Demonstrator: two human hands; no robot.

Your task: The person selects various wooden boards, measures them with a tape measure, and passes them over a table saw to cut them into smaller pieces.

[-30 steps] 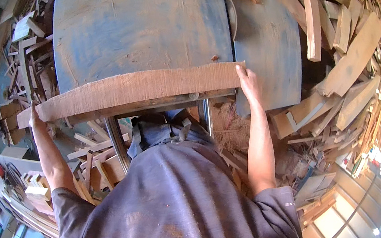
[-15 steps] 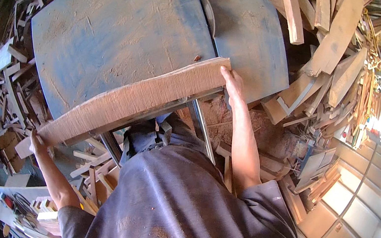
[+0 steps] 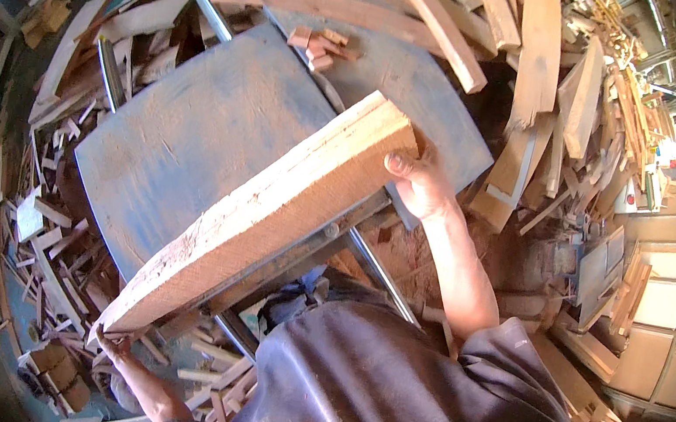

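A long, thick wooden board (image 3: pixel 265 222) with a rough, wavy edge lies slantwise before me, above the near side of the blue-grey saw table (image 3: pixel 205 102). My right hand (image 3: pixel 420 182) grips its far right end, thumb on the near face and the other fingers mostly hidden behind. At the lower left end, my left hand (image 3: pixel 115 344) is closed around the board from below. Part of a round saw blade (image 3: pixel 328 90) shows in the table's slot, beyond the board. Whether the board touches the table, I cannot tell.
Small wood offcuts (image 3: pixel 321 47) sit on the table beside the slot. Metal rails (image 3: pixel 211 10) stick out at its far side, and another rail (image 3: pixel 385 276) runs toward me. Long planks (image 3: pixel 535 57) are heaped at the far right. Scrap wood (image 3: pixel 52 254) litters the left.
The board has been raised and turned, so its right end stands higher and its rough upper edge shows more. Both hands keep hold of its ends. The view has shifted too.
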